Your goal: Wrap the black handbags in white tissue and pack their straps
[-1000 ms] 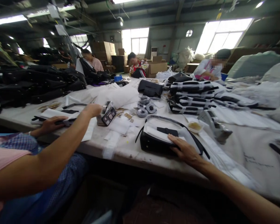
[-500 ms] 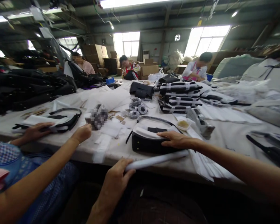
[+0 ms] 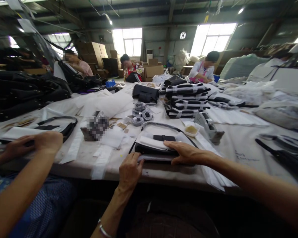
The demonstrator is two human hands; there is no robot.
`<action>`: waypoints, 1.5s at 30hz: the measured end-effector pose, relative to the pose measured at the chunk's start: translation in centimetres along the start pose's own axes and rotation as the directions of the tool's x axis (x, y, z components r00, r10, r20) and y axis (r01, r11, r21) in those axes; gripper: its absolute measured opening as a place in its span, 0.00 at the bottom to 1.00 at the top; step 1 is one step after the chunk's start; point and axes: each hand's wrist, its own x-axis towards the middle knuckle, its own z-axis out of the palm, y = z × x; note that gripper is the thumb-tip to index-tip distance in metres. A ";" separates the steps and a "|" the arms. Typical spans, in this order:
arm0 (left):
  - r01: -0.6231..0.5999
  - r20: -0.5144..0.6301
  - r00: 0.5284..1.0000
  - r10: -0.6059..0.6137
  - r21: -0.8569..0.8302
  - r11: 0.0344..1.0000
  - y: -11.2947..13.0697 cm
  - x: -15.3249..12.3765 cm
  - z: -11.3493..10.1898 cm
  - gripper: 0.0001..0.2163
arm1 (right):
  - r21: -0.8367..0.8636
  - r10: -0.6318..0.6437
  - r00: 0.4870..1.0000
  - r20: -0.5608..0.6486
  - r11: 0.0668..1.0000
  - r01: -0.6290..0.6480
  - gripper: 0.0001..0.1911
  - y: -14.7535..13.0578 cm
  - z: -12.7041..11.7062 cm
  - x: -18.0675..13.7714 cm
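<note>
Broadly, a white-covered table [image 3: 248, 145] spreads beneath our black bag [image 3: 149, 150], cut off at both sides. Behind the bag, toward the right, we see a stack of wrapped bags [image 3: 186, 102], hard to separate. The bag lies just before us, its right end partly hidden by our right hand [image 3: 185, 152]: fingers close together on top, thumb spread away at the front. At the bag's near left corner is our left hand [image 3: 130, 168], fingers bunched; we cannot tell whether they pinch the white strip [image 3: 156, 158] along the front. Left of the bag, pixelation masks a boxy object [image 3: 95, 129]. Behind the bag's right end sits a small dish [image 3: 191, 130], contents indistinct.
</note>
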 end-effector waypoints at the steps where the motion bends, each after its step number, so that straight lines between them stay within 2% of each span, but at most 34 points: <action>1: 0.006 -0.003 1.000 -0.006 0.008 1.000 -0.2 0.0 0.1 0.08 | -0.001 -0.006 1.000 -0.009 1.000 0.006 0.46 0.2 0.2 0.0; 5: 0.025 -0.009 1.000 -0.024 0.048 0.999 -1.0 0.4 0.3 0.05 | -0.008 -0.039 0.998 -0.041 0.999 0.039 0.42 0.2 0.6 -0.1; 9: 0.019 -0.012 1.000 -0.017 0.192 0.981 -0.6 0.1 -0.6 0.04 | -0.032 -0.077 0.992 -0.101 0.997 0.074 0.39 -0.4 1.5 -0.3; 11: -0.025 -0.059 0.997 0.039 0.222 0.975 0.5 0.0 -1.7 0.05 | -0.063 -0.100 0.982 -0.160 0.994 0.091 0.38 -0.6 2.4 -0.5; 13: -0.141 -0.096 0.982 0.162 0.193 0.971 2.3 0.5 -2.6 0.09 | -0.097 -0.118 0.970 -0.215 0.990 0.098 0.37 -0.8 3.4 -0.5; 14: -0.232 -0.085 0.965 0.249 0.167 0.958 3.3 1.0 -2.8 0.14 | -0.112 -0.124 0.964 -0.237 0.989 0.100 0.36 -0.8 3.7 -0.5; 16: -0.431 0.020 0.902 0.432 0.117 0.895 5.1 2.6 -2.3 0.24 | -0.126 -0.139 0.951 -0.275 0.986 0.108 0.32 -0.8 4.3 -0.4; 19: -0.577 0.203 0.802 0.562 0.019 0.817 6.5 5.4 0.1 0.27 | -0.120 -0.154 0.936 -0.316 0.985 0.122 0.26 -0.9 4.5 -0.2; 21: -0.571 0.291 0.775 0.562 -0.059 0.819 6.4 6.5 1.9 0.26 | -0.125 -0.150 0.934 -0.323 0.986 0.115 0.26 -0.9 4.3 -0.2; 23: -0.540 0.308 0.780 0.544 -0.108 0.835 6.0 6.7 3.1 0.26 | -0.156 -0.139 0.939 -0.313 0.983 0.094 0.27 -1.1 3.9 -0.3; 29: -0.525 0.137 0.839 0.527 -0.056 0.849 5.3 4.5 4.6 0.21 | -0.345 -0.154 0.931 -0.332 0.938 0.033 0.25 -1.1 3.6 -1.8; 32: -0.561 0.071 0.826 0.559 0.021 0.827 5.2 3.5 5.3 0.20 | -0.395 -0.211 0.889 -0.406 0.918 0.037 0.26 -0.2 5.1 -2.7; 34: -0.604 0.053 0.797 0.602 0.090 0.792 5.0 3.1 5.6 0.20 | -0.421 -0.253 0.846 -0.468 0.906 0.038 0.24 0.4 6.2 -3.0; 38: -0.667 0.156 0.743 0.651 0.255 0.700 5.2 2.5 5.3 0.22 | -0.436 -0.275 0.785 -0.555 0.900 0.007 0.24 0.6 7.7 -3.2; 41: -0.678 0.239 0.732 0.638 0.350 0.647 6.0 2.4 4.9 0.22 | -0.436 -0.266 0.765 -0.587 0.900 -0.021 0.23 0.2 7.9 -3.1; 45: -0.677 0.288 0.733 0.616 0.400 0.618 6.7 2.8 5.0 0.21 | -0.449 -0.239 0.761 -0.603 0.890 -0.075 0.23 -0.2 7.9 -3.1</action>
